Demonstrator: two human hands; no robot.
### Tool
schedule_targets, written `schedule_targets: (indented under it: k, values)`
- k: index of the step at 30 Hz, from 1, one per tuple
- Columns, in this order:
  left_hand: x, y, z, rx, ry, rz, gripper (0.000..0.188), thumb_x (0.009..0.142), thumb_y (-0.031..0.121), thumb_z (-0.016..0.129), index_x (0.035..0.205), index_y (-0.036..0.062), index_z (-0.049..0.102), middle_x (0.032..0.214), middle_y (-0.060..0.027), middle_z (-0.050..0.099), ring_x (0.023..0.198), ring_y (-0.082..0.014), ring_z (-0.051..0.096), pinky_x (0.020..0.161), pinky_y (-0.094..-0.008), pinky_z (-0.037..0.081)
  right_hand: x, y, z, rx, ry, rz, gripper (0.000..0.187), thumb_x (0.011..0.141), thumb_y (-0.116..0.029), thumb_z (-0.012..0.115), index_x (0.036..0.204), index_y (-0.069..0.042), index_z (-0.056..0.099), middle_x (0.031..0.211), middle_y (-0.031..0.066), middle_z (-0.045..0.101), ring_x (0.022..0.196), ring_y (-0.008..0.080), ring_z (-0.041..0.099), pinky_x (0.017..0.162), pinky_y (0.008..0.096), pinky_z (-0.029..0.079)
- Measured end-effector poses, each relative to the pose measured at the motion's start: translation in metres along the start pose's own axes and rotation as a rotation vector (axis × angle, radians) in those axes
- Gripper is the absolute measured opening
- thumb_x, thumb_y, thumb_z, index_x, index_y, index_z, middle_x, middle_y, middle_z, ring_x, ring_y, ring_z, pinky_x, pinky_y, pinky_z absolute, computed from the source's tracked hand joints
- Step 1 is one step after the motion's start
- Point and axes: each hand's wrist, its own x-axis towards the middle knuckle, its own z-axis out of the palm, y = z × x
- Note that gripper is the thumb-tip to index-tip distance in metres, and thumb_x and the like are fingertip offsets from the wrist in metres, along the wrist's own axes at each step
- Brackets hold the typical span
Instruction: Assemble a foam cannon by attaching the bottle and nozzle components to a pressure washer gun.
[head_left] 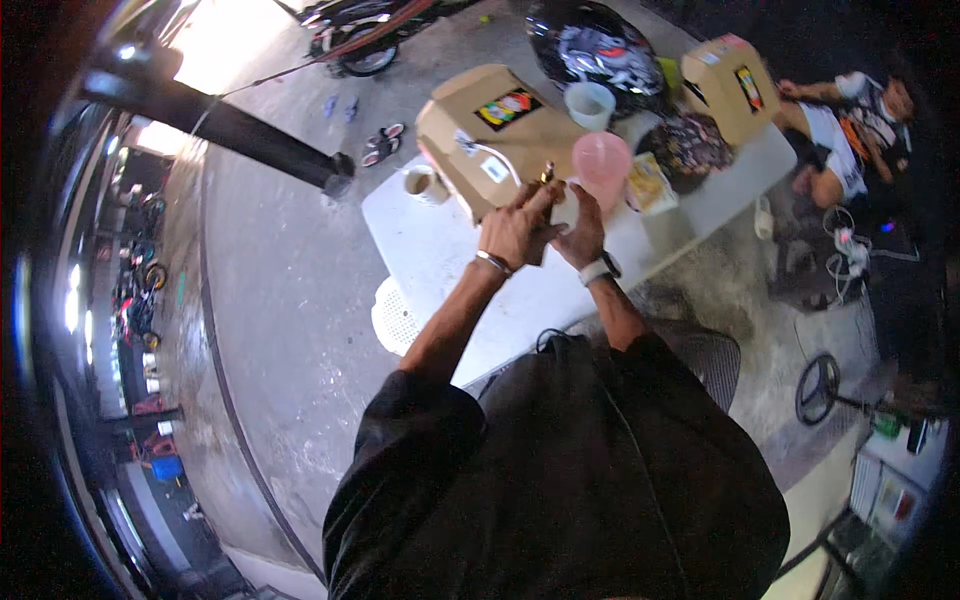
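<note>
Over the white table, my two hands are close together. My left hand (518,232) is closed, and a small brass-coloured piece (548,172) sticks up at its fingertips; its kind is too small to tell. Curled around a pale, whitish object (566,208) is my right hand (582,232), its fingers partly hiding the thing. A large brown cardboard box (440,125) with a colourful label stands just beyond my left hand. Close to my right fingers is a pink translucent cup (602,165), with a yellowish packet (650,185) beside it.
The white table (490,335) also bears a white mug (425,186), a pale cup (590,103), a dark patterned bundle (685,148) and a second cardboard box (730,90). A white perforated stool (392,315) sits at its left. A person (850,130) is beyond its right end.
</note>
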Motion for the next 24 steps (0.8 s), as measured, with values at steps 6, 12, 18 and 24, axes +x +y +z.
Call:
schedule_targets:
  k: [6,12,18,24]
  values:
    - [-0.074,0.013,-0.063,-0.453,0.287,-0.234,0.055,0.077,0.014,0.070,0.126,0.0043,0.045,0.109,-0.0132,0.058,0.087,-0.0187,0.060,0.071,-0.0297,0.050,-0.017,-0.066,-0.007,0.161,-0.193,-0.101,0.080,0.062,-0.038,0.078,0.125,-0.003,0.041,0.114,0.0174,0.051,0.105,0.0343,0.051,0.088,0.0408,0.044]
    - [-0.224,0.012,-0.119,-0.790,0.781,-0.443,0.082,0.077,0.003,0.060,0.144,0.0055,0.013,0.134,-0.0153,0.038,0.118,-0.0234,0.042,0.092,-0.0369,0.039,-0.050,-0.191,-0.016,0.384,-0.475,-0.285,0.077,0.064,-0.041,0.079,0.123,-0.003,0.047,0.108,0.0189,0.054,0.097,0.0323,0.058,0.078,0.0393,0.051]
    - [-0.386,0.024,-0.131,-0.275,0.472,-0.655,0.094,0.053,0.032,0.082,0.132,0.0049,0.039,0.134,-0.0223,0.029,0.127,-0.0372,0.031,0.102,-0.0457,0.034,-0.108,-0.330,0.004,0.905,-0.972,-0.325,0.055,0.064,-0.033,0.081,0.106,-0.005,0.059,0.106,0.0139,0.058,0.097,0.0259,0.059,0.081,0.0371,0.051]
    - [-0.524,0.039,-0.161,-0.049,0.692,-0.814,0.094,0.046,0.042,0.084,0.124,0.0042,0.047,0.131,-0.0216,0.028,0.118,-0.0409,0.041,0.099,-0.0452,0.038,-0.209,-0.443,0.039,0.689,-1.179,-0.689,0.065,0.058,-0.038,0.082,0.110,-0.006,0.059,0.107,0.0136,0.057,0.097,0.0268,0.060,0.083,0.0377,0.051]
